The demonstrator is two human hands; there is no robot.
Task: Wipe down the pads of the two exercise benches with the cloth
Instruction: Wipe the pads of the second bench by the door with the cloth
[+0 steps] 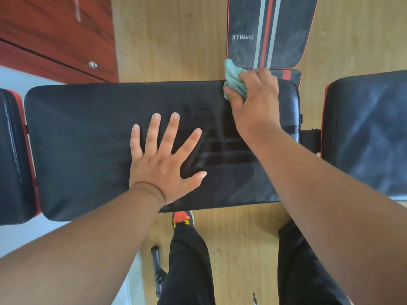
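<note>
Green cloth point(233, 80) is bunched in the right hand point(253, 102), whose fingers grasp it at the far edge of the long black pad point(88, 139). The left hand point(163, 159) lies flat on this pad, fingers spread and released. The striped pad point(242, 23) behind looks dusty, so I judge much work is left. The side pads are cut off.

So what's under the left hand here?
The left hand lies flat, fingers spread, on the black bench pad, beside faint stripes printed on it. The patch of pad beneath the palm is covered. The right hand grips the green cloth at the pad's far edge.
</note>
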